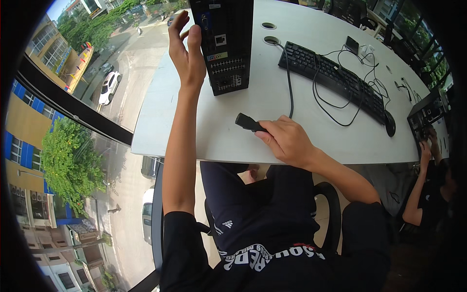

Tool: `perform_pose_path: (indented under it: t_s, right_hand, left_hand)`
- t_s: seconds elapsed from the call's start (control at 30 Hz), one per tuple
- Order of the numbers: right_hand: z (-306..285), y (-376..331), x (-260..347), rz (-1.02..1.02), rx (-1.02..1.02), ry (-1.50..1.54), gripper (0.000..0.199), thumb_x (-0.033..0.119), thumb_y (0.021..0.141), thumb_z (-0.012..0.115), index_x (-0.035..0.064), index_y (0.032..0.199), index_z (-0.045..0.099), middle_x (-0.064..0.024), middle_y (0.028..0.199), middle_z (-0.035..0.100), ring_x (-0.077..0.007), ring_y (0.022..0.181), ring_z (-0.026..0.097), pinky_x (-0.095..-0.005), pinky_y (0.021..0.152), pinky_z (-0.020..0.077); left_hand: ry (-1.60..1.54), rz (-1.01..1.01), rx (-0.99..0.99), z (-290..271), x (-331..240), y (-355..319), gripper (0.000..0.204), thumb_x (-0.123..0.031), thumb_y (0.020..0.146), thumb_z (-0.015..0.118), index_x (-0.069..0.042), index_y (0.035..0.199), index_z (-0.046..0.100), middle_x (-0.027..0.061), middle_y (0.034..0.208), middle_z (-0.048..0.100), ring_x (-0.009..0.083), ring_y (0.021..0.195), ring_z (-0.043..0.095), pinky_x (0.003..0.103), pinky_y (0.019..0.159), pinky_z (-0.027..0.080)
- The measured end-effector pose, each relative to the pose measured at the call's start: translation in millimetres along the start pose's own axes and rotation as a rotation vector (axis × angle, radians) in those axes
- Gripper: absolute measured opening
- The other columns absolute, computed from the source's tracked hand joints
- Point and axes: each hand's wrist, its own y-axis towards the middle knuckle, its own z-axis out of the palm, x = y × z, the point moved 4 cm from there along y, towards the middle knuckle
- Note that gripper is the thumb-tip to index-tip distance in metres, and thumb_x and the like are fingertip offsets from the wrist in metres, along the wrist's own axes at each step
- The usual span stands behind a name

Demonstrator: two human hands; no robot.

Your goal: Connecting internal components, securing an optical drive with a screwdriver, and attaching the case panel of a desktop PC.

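- Nearest the camera, the right hand (287, 141) rests at the near edge of the white desk (253, 104), its fingers clenched around the black power plug (249, 122), whose head points left, toward the computer.
- From the plug, a black power cable (290, 82) runs away across the desk to a round grommet hole (271, 40) at the far side.
- Further off and to the left, the left hand (187, 53) is raised with fingers spread and holds nothing; its fingertips lie against or just beside the left side of the small black desktop computer (227, 44). Whether they press on it cannot be told.
- That computer stands upright with its rear panel of ports and vent grille turned toward the person.
- As it looks, the plug is in hand but not yet seated: it is well apart from the rear panel, so lining up and pushing in appear still to be done.
- To the right, a black keyboard (333, 80) lies slanted, with a black mouse (390, 124) at its near-right end and loose thin cables (340, 109) looped around it.
- A small black device (352, 45) lies at the far right of the desk.
- At the right edge, another person's hand (426, 148) reaches up to a second black computer (423, 114).
- Left of the desk, a window looks down on a street with a white car (110, 86).
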Motion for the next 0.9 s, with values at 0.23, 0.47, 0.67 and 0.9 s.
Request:
perform_pose_path:
  t_s: [0.23, 0.47, 0.67, 0.9]
  right_hand:
    - [34, 32, -29, 0.306, 0.172, 0.087, 0.019, 0.018, 0.103, 0.058, 0.0004, 0.107, 0.06, -0.0125, 0.068, 0.063, -0.0311, 0.059, 0.063, -0.039, 0.056, 0.0473]
    - [21, 27, -33, -0.047, -0.031, 0.415, 0.022, 0.016, 0.107, 0.051, -0.0008, 0.118, 0.059, -0.0102, 0.092, 0.069, -0.0182, 0.078, 0.063, -0.0309, 0.071, 0.0519]
    - [23, 28, -34, -0.008, -0.1, 0.33, 0.019, 0.014, 0.1, 0.063, -0.001, 0.112, 0.062, -0.0081, 0.078, 0.068, -0.0226, 0.065, 0.061, -0.0332, 0.059, 0.0478]
    - [37, 53, -36, 0.18, 0.01, -0.015, 0.014, 0.015, 0.095, 0.068, 0.0036, 0.089, 0.067, -0.0069, 0.049, 0.052, -0.0229, 0.039, 0.053, -0.0341, 0.042, 0.0398]
  left_hand:
    - [-0.08, -0.295, 0.199, 6, 38, -26, 0.087, -0.071, 0.1, 0.035, 0.001, 0.148, 0.043, 0.0159, 0.133, 0.057, 0.0245, 0.126, 0.053, 0.038, 0.113, 0.036]
    - [-0.057, -0.236, 0.163, 4, 29, -30, 0.093, -0.077, 0.097, 0.034, -0.001, 0.151, 0.04, 0.0156, 0.133, 0.059, 0.0258, 0.125, 0.057, 0.04, 0.115, 0.035]
    - [-0.169, -0.317, 0.061, 7, 11, -20, 0.082, -0.064, 0.096, 0.054, 0.005, 0.14, 0.05, 0.016, 0.112, 0.067, 0.0196, 0.094, 0.066, 0.029, 0.082, 0.053]
    - [-0.176, -0.292, 0.173, 5, 11, -20, 0.09, -0.068, 0.099, 0.042, 0.006, 0.151, 0.035, 0.0209, 0.135, 0.056, 0.0249, 0.123, 0.056, 0.036, 0.104, 0.044]
